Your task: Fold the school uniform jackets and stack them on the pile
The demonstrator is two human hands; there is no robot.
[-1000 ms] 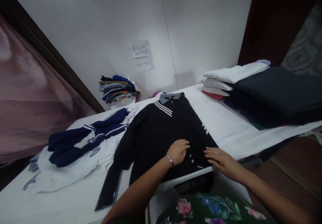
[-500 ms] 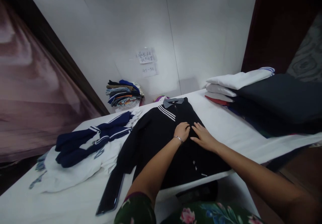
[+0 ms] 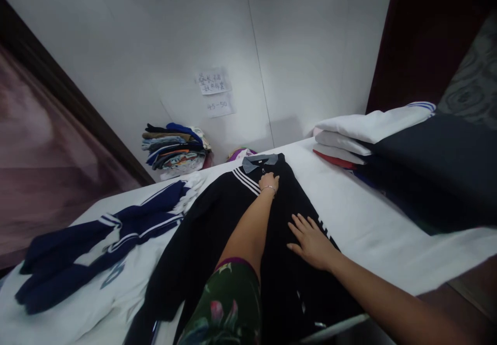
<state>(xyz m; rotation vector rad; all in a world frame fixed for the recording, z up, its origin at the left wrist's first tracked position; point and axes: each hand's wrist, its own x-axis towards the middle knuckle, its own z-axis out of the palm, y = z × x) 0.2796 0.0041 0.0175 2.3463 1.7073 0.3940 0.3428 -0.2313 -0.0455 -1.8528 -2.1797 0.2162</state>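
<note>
A black long-sleeved jacket point(image 3: 217, 215) with a grey collar and white stripes lies spread face up, its collar toward the wall. Just below the collar, my left hand point(image 3: 269, 182) has its fingers curled closed on the front of the jacket, close under the zipper pull. My right hand point(image 3: 312, 241) rests flat on the jacket's right side, fingers spread, beside some white stripes. The jacket's lower left front is partly hidden behind my left arm.
A white-covered table point(image 3: 349, 205) carries everything. Navy striped clothing point(image 3: 89, 241) and a white garment point(image 3: 116, 288) lie at left. Folded clothes form a dark and white stack point(image 3: 404, 153) at right and another pile point(image 3: 176, 148) by the wall, below paper notes point(image 3: 215, 91).
My left hand has moved up the jacket toward the collar and closed there. The right hand has shifted down and lies flatter. The view has moved closer, nearly hiding the phone.
</note>
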